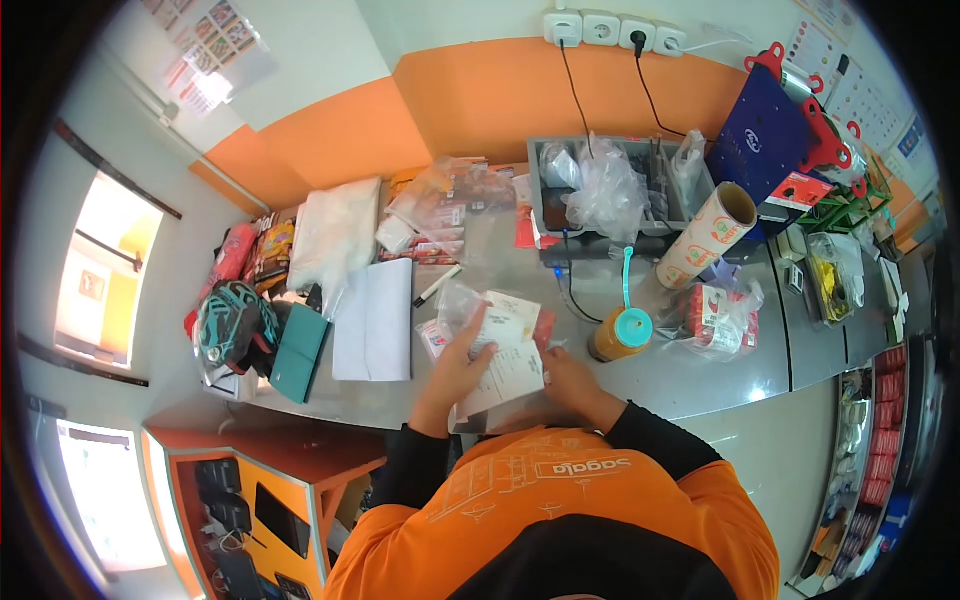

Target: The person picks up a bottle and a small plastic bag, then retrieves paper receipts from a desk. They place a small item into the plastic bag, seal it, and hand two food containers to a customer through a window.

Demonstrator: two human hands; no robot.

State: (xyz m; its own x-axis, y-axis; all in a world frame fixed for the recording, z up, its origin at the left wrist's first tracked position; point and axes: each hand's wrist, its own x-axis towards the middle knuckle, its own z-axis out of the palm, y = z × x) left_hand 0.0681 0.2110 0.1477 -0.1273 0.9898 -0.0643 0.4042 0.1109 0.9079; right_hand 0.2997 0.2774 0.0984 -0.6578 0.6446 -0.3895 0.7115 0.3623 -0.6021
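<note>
White printed papers are held up over the front edge of the table, between my two hands. My left hand is closed on their left side, with its thumb on the front sheet. At the lower right edge of the papers, my right hand has its fingers bent together; what they pinch is hidden. A clear plastic bag lies just behind my left hand. Something red shows behind the papers' right edge. A white marker rests on the table behind my left hand.
Left on the table are a white paper stack, a teal notebook and a teal-black helmet. To the right stand a teal-lidded jar, a bagged red package and a large tape roll. A grey tray sits behind.
</note>
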